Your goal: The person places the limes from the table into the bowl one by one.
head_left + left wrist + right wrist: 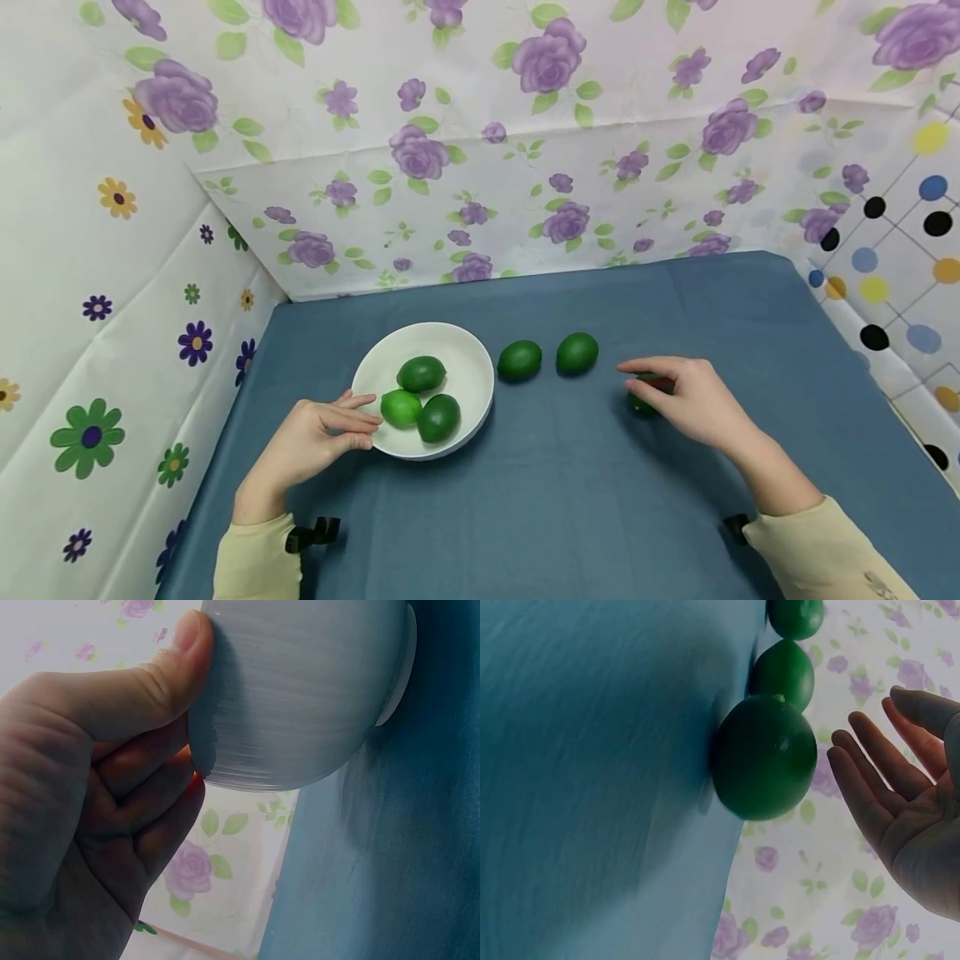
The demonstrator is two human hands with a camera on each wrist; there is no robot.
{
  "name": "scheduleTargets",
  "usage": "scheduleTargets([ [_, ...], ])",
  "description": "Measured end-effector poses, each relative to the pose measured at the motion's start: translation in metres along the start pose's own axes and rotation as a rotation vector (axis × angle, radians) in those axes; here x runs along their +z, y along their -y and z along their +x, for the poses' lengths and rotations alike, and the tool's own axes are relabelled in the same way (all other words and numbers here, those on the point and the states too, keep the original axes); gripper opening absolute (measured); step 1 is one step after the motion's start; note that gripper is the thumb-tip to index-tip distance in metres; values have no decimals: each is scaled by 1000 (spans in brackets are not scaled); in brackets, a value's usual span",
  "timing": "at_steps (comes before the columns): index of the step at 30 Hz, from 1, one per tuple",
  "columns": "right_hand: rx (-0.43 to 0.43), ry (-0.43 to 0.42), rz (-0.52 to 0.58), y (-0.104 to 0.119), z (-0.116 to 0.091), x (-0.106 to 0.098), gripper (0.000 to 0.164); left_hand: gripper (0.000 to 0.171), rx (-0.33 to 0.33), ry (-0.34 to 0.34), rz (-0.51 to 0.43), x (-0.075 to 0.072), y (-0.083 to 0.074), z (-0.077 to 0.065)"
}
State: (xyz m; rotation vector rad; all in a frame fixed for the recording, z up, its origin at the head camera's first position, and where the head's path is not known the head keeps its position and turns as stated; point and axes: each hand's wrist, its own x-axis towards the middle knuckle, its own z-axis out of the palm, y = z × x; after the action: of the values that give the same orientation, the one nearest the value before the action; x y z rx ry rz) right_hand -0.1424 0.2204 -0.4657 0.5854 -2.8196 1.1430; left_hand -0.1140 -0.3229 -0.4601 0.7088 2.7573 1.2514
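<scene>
The right hand (693,396), fingers loosely extended and holding nothing, hovers just above a dark green lime (763,761) on the blue cloth (555,492). The left hand (318,442) pinches the rim of a white bowl (467,354) containing three limes (401,408). The single lime looks light, firm, smooth and liable to roll; its widest part seems best to grasp. No label or writing is readable.
</scene>
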Motion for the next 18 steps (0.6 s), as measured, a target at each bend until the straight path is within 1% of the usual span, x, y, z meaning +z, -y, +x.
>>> scheduleTargets([
  [5,11,-37,-43,-6,-6,-7,25,22,-6,3,-5,0,0,1],
  [8,26,-37,-49,-9,-8,-11,26,22,-13,4,2,-1,0,1],
  [13,61,-3,-60,-15,-12,-16,30,20,-17,13,-2,-1,1,1],
  [18,67,40,-80,-21,-15,-20,38,20,-9,9,-1,-1,1,1],
])
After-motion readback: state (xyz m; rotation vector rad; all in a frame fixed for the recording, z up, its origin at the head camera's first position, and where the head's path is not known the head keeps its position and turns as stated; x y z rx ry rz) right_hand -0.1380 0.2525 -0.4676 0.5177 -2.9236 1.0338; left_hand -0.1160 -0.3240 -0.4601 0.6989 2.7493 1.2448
